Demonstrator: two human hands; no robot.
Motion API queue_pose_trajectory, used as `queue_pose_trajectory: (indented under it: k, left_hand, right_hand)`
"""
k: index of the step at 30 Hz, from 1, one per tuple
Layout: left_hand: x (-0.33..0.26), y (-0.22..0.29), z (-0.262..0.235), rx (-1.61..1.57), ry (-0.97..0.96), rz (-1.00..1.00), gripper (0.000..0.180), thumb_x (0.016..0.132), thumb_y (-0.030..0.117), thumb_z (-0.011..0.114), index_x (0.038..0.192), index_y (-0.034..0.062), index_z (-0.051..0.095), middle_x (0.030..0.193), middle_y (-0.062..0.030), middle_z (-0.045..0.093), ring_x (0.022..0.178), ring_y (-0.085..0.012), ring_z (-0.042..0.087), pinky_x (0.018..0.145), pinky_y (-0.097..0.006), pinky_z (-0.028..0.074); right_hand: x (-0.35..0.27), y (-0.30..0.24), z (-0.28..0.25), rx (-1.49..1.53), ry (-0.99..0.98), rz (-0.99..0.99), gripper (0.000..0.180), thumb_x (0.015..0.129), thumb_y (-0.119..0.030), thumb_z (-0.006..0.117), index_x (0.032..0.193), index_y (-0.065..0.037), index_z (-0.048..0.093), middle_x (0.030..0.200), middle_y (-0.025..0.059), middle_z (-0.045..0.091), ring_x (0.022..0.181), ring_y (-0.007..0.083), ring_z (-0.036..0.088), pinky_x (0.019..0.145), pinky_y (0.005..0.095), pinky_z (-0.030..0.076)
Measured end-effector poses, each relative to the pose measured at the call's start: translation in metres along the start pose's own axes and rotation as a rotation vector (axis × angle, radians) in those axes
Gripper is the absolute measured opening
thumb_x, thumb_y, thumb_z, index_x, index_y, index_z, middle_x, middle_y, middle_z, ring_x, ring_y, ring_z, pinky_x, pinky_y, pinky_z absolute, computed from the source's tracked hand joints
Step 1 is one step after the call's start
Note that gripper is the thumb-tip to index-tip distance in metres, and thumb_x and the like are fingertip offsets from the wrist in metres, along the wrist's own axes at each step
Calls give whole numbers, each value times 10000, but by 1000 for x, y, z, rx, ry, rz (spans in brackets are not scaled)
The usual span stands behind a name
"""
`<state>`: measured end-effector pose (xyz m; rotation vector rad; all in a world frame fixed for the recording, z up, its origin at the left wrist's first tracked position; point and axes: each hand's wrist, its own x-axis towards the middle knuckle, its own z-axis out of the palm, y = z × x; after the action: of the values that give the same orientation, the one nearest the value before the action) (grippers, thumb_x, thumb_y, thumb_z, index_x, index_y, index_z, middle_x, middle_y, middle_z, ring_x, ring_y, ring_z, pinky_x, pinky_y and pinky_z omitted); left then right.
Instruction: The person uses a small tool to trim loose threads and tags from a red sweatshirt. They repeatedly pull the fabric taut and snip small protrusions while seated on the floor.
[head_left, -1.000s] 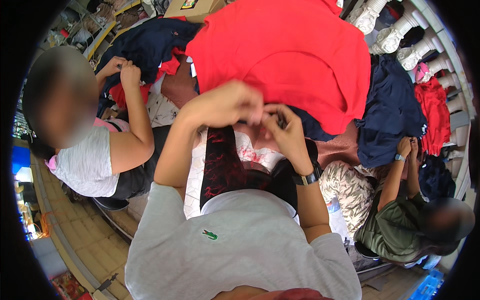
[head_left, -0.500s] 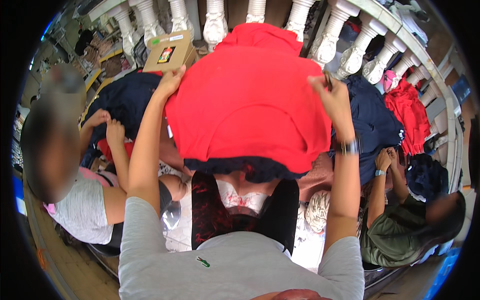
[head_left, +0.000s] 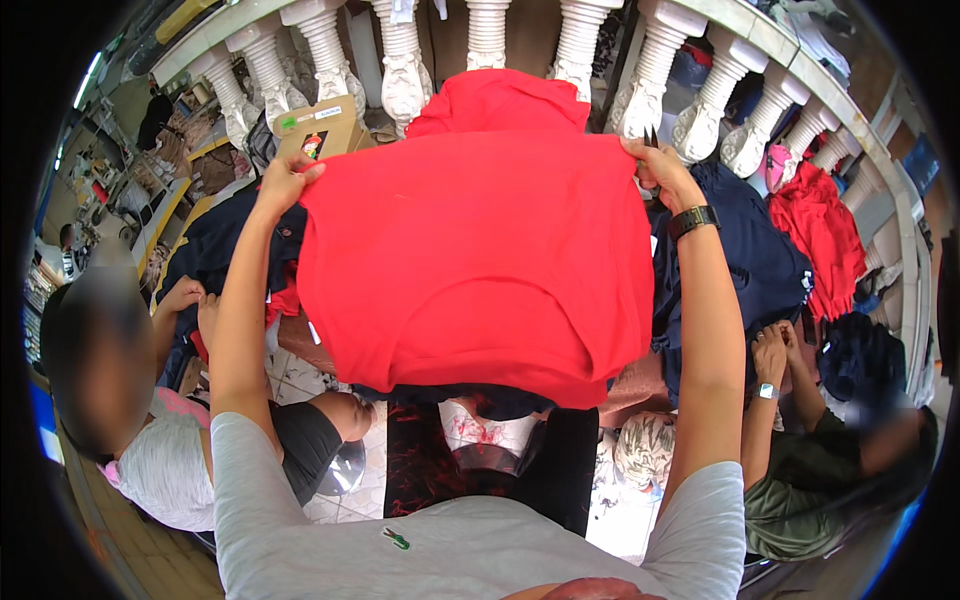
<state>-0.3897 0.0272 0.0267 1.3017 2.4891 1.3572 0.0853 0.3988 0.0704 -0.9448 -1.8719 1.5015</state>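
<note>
A red shirt point(head_left: 470, 240) is spread flat in front of me, its curved neckline towards me. At its far left corner my left hand point(head_left: 287, 183) is closed, pinching the cloth between thumb and fingers. My right hand point(head_left: 662, 170) grips the far right corner and is closed too. A small dark pointed tool point(head_left: 652, 137) sticks up from that hand; its kind is mostly hidden by the fingers. Beyond the shirt lies more red cloth point(head_left: 500, 97), and dark navy cloth point(head_left: 440, 392) shows under its near edge.
An open cardboard box point(head_left: 335, 125) stands behind my left hand. Navy garments point(head_left: 735, 240) lie to the right, with red cloth point(head_left: 815, 240) beyond. A white balustrade point(head_left: 487, 40) closes off the far side. Co-workers sit at left point(head_left: 160, 460) and right point(head_left: 810, 490), their hands close to cloth.
My left hand has moved left with its corner. My right hand, blurred at the shirt's edge before, now holds the far right corner. The shirt lies straighter and nearer to me.
</note>
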Motion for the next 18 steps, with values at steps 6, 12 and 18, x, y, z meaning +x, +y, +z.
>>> queue_pose_trajectory:
  k: [6, 12, 18]
  left_hand:
    - [-40, 134, 45, 202, 291, 539, 269, 856, 99, 756, 1105, 54, 664, 1108, -159, 604, 1036, -329, 629, 907, -430, 509]
    - [-91, 289, 142, -30, 111, 1049, 264, 872, 135, 747, 1092, 46, 632, 1072, -133, 596, 1054, -319, 608, 908, -416, 506]
    - [-77, 312, 203, -104, 130, 1039, 189, 903, 69, 699, 1061, 24, 606, 941, -112, 611, 921, -276, 643, 830, -386, 525]
  right_hand:
    - [-43, -31, 10, 138, -26, -164, 236, 989, -293, 678, 1046, -70, 624, 706, -79, 460, 501, 24, 315, 470, 234, 226]
    - [-74, -56, 19, 103, -71, -199, 204, 977, -282, 686, 970, -80, 654, 672, -91, 449, 482, 24, 296, 467, 235, 208]
    - [-98, -61, 28, 211, -112, -178, 213, 978, -271, 681, 1034, -65, 676, 661, -91, 459, 489, 38, 306, 463, 247, 217]
